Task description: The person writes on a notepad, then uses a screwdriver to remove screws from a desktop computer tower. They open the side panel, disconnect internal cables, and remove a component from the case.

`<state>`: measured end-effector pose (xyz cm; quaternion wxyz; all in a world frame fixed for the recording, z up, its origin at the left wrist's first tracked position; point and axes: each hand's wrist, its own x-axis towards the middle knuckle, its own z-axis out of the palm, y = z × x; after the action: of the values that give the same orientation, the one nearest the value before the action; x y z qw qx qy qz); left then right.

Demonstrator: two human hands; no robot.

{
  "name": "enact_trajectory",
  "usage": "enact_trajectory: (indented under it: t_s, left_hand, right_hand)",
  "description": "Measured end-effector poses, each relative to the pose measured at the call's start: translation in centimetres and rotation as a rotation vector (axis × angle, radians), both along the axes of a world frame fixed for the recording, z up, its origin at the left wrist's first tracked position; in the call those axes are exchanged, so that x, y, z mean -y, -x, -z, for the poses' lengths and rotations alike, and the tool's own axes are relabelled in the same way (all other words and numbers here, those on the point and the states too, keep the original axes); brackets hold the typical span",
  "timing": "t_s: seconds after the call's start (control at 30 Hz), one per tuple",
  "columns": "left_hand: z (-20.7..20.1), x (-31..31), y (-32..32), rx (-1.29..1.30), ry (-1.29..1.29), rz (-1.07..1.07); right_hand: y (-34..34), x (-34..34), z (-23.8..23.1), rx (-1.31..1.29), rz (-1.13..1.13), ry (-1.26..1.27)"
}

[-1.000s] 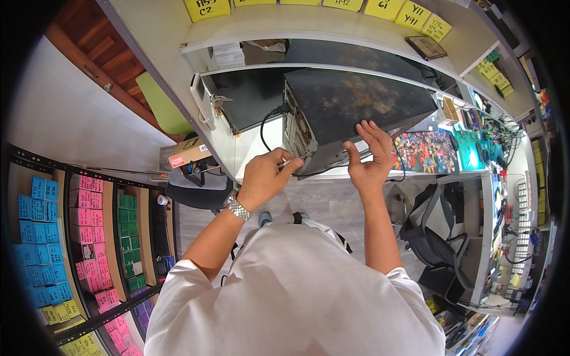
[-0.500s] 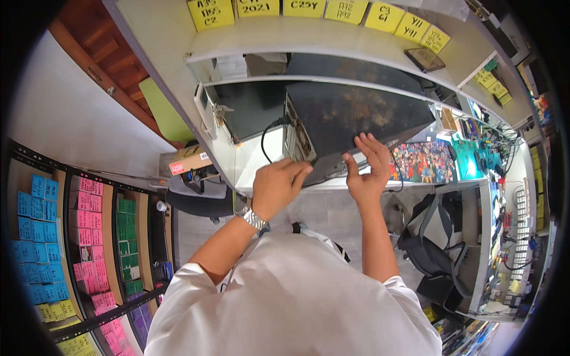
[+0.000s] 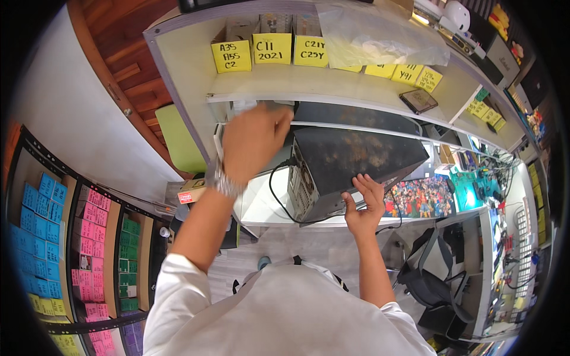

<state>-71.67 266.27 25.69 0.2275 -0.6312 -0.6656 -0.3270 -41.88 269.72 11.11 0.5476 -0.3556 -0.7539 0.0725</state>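
A black desktop computer case [image 3: 356,153] with brownish worn patches on top stands on the white desk [image 3: 252,204]. Its back panel [image 3: 301,184], with vents and a fan grille, faces left, and a black power cable [image 3: 274,188] curves down from it. My right hand [image 3: 365,204] rests against the case's near edge with fingers and thumb spread, holding nothing. Raised to the left of the case, near the shelf edge, is my left hand [image 3: 252,142]. Motion smears its fingers, and whether they hold anything is not visible. A metal watch [image 3: 224,183] circles my left wrist.
Above the desk, a shelf [image 3: 249,89] holds yellow-fronted boxes [image 3: 272,48], a clear plastic sheet [image 3: 380,35] and a small dark flat device [image 3: 418,101]. Black chairs [image 3: 430,261] stand at right. Racks of coloured boxes [image 3: 92,237] line the left; a door [image 3: 113,53] is behind.
My left hand has left the lower corner of the back panel and moved up and away toward the shelf. My right hand stays at the case. The view has tilted, showing more shelf.
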Motion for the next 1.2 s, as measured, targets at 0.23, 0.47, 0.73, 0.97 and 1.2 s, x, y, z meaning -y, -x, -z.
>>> enact_trajectory:
  t_s: [0.23,0.47,0.73,0.97,1.2]
  left_hand:
    - [-5.5,-9.9,5.0,-0.211,0.36,-0.079]
    - [-6.9,-9.1,5.3,-0.181,0.437,-0.112]
    - [6.4,4.6,0.7,0.687,0.28,0.492]
    - [25.6,9.6,-3.5,1.506,0.621,0.399]
    - [37.5,10.9,-3.4,0.925,0.771,0.266]
  right_hand:
    - [-0.2,0.3,0.3,-0.028,-0.013,0.046]
    - [-0.2,0.3,-0.2,-0.043,-0.009,0.02]
    - [-0.1,-0.3,1.2,-0.015,0.005,0.024]
    - [0.2,-0.2,1.0,0.048,0.004,0.031]
    - [0.2,0.0,1.0,0.11,0.011,0.052]
